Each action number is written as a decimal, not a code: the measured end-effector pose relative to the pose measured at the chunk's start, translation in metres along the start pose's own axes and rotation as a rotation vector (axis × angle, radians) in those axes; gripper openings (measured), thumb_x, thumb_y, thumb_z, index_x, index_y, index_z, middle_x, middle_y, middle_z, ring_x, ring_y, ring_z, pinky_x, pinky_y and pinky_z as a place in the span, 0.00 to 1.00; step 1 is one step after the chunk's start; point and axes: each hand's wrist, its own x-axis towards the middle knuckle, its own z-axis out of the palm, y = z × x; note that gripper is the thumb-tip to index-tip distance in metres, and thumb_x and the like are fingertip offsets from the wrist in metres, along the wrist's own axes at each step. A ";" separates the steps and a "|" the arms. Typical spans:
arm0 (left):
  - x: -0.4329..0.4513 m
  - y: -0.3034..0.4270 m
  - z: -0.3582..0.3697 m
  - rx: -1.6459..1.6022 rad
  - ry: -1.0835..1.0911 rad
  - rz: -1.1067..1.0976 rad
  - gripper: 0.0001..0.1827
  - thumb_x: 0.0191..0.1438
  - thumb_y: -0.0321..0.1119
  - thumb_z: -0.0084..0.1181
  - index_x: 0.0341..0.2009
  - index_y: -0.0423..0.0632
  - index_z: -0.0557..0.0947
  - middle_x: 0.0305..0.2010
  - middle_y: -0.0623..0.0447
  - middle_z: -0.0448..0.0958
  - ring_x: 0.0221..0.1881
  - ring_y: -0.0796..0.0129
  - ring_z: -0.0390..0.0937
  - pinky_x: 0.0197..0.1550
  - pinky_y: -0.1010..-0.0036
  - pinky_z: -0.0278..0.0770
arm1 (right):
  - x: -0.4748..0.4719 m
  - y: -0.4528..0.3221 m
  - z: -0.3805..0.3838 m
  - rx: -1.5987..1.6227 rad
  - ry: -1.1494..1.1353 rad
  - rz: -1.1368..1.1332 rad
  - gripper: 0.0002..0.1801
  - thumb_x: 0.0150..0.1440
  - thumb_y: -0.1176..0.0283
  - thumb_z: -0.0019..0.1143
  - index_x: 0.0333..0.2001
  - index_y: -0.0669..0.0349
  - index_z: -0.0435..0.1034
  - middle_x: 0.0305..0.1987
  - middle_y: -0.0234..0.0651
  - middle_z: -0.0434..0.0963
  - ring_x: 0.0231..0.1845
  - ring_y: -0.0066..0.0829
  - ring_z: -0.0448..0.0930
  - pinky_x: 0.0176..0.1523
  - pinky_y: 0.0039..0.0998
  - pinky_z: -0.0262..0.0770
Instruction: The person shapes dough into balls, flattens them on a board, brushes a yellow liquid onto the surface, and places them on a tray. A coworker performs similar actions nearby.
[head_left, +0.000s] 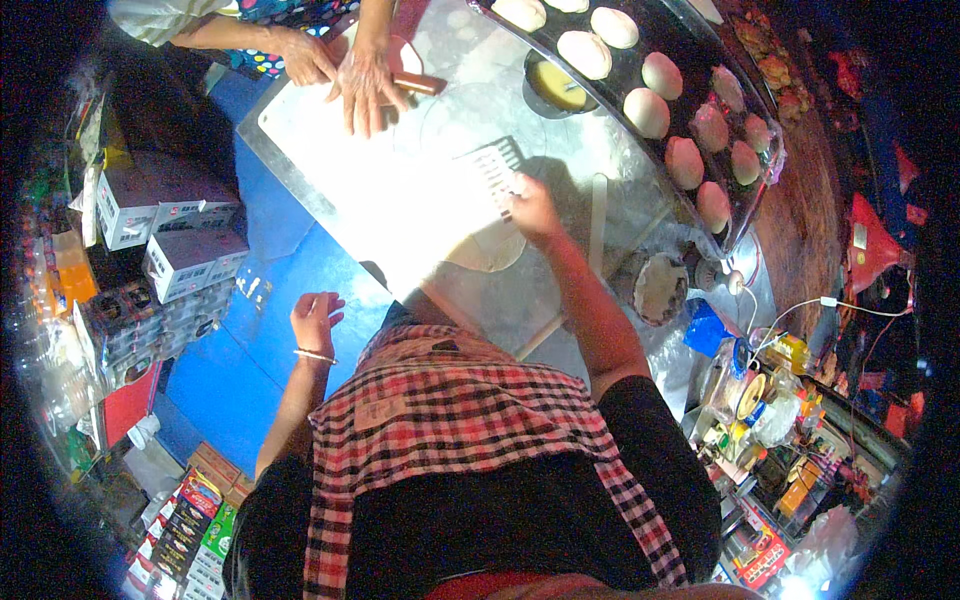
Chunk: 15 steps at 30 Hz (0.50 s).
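Observation:
My right hand (534, 206) grips a pale slotted, comb-like tool (491, 171) over the glaring middle of the metal worktop (540, 307). Its shadow falls just beyond it. Below that hand, at the near side, lies a flat sheet of dough (491, 253); strong light washes out much of it, so its far edge cannot be made out. My left hand (315, 319), with a bracelet at the wrist, hangs apart from the worktop, loosely curled and holding nothing. To the right of my right hand a thin wooden stick (598, 217) rests on the metal.
Across the worktop another person's hands (364, 82) press down beside a rolling pin (418, 82). A bowl of yellow liquid (561, 84) stands by a dark pan (637, 67) of pale dough rounds (646, 112). Nearer are a bowl of whitish contents (660, 289) and a lamp cable (787, 307).

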 end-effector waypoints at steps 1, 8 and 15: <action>-0.003 -0.007 -0.005 -0.001 0.005 -0.004 0.10 0.59 0.36 0.56 0.35 0.42 0.78 0.37 0.48 0.81 0.36 0.62 0.81 0.35 0.70 0.78 | 0.006 0.011 -0.003 0.050 0.044 0.007 0.10 0.56 0.78 0.55 0.43 0.64 0.73 0.35 0.31 0.79 0.32 0.21 0.78 0.34 0.26 0.76; -0.018 -0.018 -0.018 -0.060 -0.030 0.017 0.09 0.59 0.36 0.55 0.36 0.42 0.78 0.38 0.47 0.81 0.37 0.62 0.82 0.35 0.70 0.78 | -0.020 0.026 -0.080 0.118 0.338 0.241 0.05 0.58 0.77 0.56 0.39 0.63 0.74 0.30 0.33 0.80 0.24 0.23 0.79 0.25 0.25 0.77; -0.023 -0.014 -0.009 -0.004 -0.098 0.015 0.09 0.60 0.37 0.56 0.37 0.44 0.77 0.41 0.48 0.81 0.41 0.61 0.81 0.40 0.68 0.78 | -0.024 -0.025 -0.020 0.294 -0.093 0.080 0.05 0.57 0.76 0.55 0.38 0.64 0.74 0.36 0.33 0.80 0.28 0.19 0.79 0.30 0.25 0.78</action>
